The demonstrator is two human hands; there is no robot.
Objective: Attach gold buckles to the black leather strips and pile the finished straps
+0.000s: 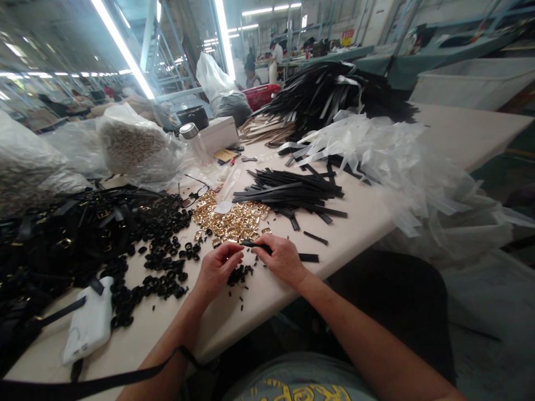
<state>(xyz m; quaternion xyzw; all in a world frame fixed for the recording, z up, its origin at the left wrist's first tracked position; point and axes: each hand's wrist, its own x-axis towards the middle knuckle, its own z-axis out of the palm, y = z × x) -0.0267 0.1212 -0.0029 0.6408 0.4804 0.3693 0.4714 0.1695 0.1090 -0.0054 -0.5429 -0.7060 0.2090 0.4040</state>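
My right hand (284,259) is closed around a black strap (262,246), whose narrow end points toward my left hand (218,270). The left fingers are pinched together close to that end, and what sits between them is too small to make out. Past the right wrist, a black strip end (309,258) shows; I cannot tell if it is the same piece. Gold buckles (229,220) are heaped just beyond both hands. Small black bits (240,274) lie beneath, and black loops (163,278) spread to the left. Cut black straps (292,189) form a pile behind the buckles.
Finished buckled straps (83,223) cover the left side, near a white power bank (90,320) with a cable. Glasses (194,195), a bottle (194,139) and bags of small parts (129,139) stand behind. Translucent strips (376,145) hang over the right table edge.
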